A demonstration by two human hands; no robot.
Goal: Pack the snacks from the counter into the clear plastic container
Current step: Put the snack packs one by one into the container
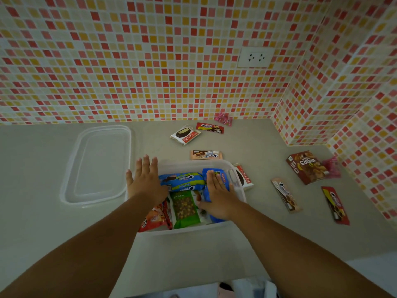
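Both forearms come in from the bottom edge, so two hands are over the clear plastic container, which sits in the middle of the counter. Left hand is flat with fingers spread, resting at the container's left rim. Right hand lies flat, fingers straight, pressing down on a blue packet inside.

Inside the container I count two blue Cream-O packs side by side, one green snack bag, that blue packet under the right hand, and a red-orange bag at the near left corner.

Still out on the counter: two Choco Pie packs, one near the wall and one touching the container's right side; two red Cream-O packs; two tan Cream-O packs; one brown Collon box; two pink wrappers.

One clear lid lies flat to the left of the container.

Counter is plain pale grey. Walls are small mosaic tiles in red, orange and cream, meeting in a corner on the right, with one white double socket.
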